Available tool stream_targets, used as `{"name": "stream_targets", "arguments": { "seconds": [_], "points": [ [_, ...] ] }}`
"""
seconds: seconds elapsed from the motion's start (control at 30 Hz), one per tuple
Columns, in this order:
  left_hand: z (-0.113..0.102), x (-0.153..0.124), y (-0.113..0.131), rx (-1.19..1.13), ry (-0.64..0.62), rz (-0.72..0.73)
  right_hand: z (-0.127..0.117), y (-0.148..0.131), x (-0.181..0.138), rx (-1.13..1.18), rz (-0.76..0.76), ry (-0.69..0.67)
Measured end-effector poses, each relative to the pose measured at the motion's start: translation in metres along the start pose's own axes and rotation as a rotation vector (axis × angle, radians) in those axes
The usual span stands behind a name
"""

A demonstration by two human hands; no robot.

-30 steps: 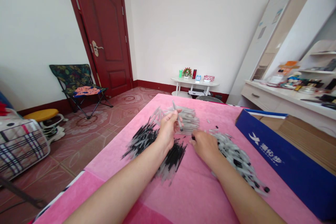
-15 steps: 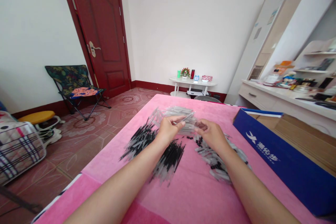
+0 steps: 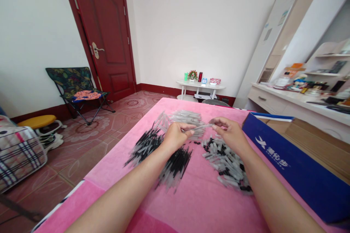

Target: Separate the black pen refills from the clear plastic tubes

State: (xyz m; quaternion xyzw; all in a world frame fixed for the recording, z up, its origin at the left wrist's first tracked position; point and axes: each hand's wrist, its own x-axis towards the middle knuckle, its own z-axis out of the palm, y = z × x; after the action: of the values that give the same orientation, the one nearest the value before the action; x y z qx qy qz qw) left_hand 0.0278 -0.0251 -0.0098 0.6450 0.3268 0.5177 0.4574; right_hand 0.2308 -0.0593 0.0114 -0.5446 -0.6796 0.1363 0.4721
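Between my two hands a clear pen barrel [image 3: 202,127] lies almost level above the table. My left hand [image 3: 177,133] pinches its left end between thumb and fingers. At its right end my right hand [image 3: 228,131] is closed, thumb against fingertips; whether a small part sits in that pinch is hidden. Behind them lies a stack of clear pen barrels [image 3: 187,115]. Black-and-clear pen refills [image 3: 177,165] lie in a heap under my left forearm, with a second heap of refills [image 3: 144,145] further left. Clear and black pen caps [image 3: 226,165] are piled beside my right wrist.
A pink cloth [image 3: 207,204] covers the table. Along the right side stands an open blue cardboard box [image 3: 284,160]. Several tiny black pieces [image 3: 196,142] lie between the heaps. A folding chair [image 3: 79,87] and a white dresser [image 3: 273,98] stand beyond the table.
My right hand has moved right and slightly up, away from the pile of caps, to the pen barrel's right end. The barrel now lies more level; my left hand has barely moved.
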Motion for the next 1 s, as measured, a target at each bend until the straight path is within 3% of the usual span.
{"name": "stream_targets", "arguments": {
  "seconds": [0.33, 0.53, 0.7, 1.0],
  "points": [
    [0.003, -0.002, 0.0, -0.036, -0.003, -0.014, 0.004, -0.009, -0.002, 0.048, 0.01, -0.055],
    [0.006, -0.004, -0.004, 0.216, -0.038, -0.003, 0.011, -0.002, -0.002, 0.119, 0.073, -0.045],
    [0.009, -0.008, -0.002, 0.369, 0.017, 0.04, 0.015, -0.001, -0.002, 0.232, 0.146, -0.015],
    [0.013, -0.012, 0.004, 0.362, 0.084, 0.102, 0.014, -0.007, -0.004, 0.149, 0.055, 0.046]
  ]
}}
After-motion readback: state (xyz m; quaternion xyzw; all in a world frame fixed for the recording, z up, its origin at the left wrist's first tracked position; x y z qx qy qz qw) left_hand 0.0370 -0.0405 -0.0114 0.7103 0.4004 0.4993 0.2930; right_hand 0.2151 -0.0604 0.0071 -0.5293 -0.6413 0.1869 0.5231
